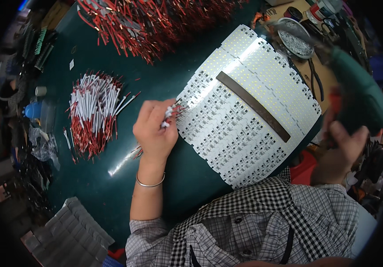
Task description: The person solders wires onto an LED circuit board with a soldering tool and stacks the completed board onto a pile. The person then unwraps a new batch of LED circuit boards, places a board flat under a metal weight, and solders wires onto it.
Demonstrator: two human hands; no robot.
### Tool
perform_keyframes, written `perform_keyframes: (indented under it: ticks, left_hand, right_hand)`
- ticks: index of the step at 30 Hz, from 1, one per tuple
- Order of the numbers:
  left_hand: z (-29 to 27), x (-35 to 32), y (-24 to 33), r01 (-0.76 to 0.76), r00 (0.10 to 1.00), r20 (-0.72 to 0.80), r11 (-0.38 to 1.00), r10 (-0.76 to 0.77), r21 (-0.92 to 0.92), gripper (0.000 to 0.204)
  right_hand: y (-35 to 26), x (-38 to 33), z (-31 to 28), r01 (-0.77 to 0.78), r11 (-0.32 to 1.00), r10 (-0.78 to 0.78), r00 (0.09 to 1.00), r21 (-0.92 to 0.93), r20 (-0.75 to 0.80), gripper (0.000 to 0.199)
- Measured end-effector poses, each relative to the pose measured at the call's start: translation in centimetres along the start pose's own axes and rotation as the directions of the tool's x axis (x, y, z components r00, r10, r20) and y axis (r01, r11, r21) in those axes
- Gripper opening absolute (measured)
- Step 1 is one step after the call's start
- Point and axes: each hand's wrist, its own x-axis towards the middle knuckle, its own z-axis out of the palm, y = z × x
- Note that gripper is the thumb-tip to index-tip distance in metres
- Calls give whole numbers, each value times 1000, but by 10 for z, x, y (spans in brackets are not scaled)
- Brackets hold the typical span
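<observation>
My left hand (157,127) is closed round several short red-and-white wires (170,116), their ends at the left edge of a white LED circuit board panel (227,120). Rows of small yellow LEDs and black chips cover this panel, and a brown bar (253,107) lies across it. On the right, smeared by motion, my right hand (347,141) grips a dark green gun-shaped tool (360,84) with a red part near the fingers. Its front end points toward the upper left, over a metal dish. Left of my left hand lies a pile of red wires with white sleeves (94,109).
A large heap of red and dark wires (151,26) fills the far side of the green table (124,187). Far right are the dish of silvery bits (294,40), pliers (316,80) and a bottle (325,9). Stacked grey pieces (69,236) sit near left.
</observation>
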Motion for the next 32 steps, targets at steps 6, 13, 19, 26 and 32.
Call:
perform_keyframes:
  ticks: [6,13,19,26,32]
  left_hand:
    - [14,-13,-17,-222,975,38,960,219,169,33]
    - [24,-15,-17,-184,983,41,976,181,117,33]
    - [22,-14,-22,-314,949,32,930,313,191,38]
    - [27,-13,-18,-222,974,18,945,224,240,39]
    - [24,-13,-18,-184,983,32,963,181,196,43]
  right_hand:
    - [29,-19,40,-430,891,363,868,148,338,62]
    - [40,-17,49,-461,864,320,814,204,485,46]
    - [42,-16,52,-518,835,374,780,183,501,45]
    - [43,-14,59,-510,841,357,772,179,525,44]
    - [48,-16,58,-523,842,378,746,130,548,51]
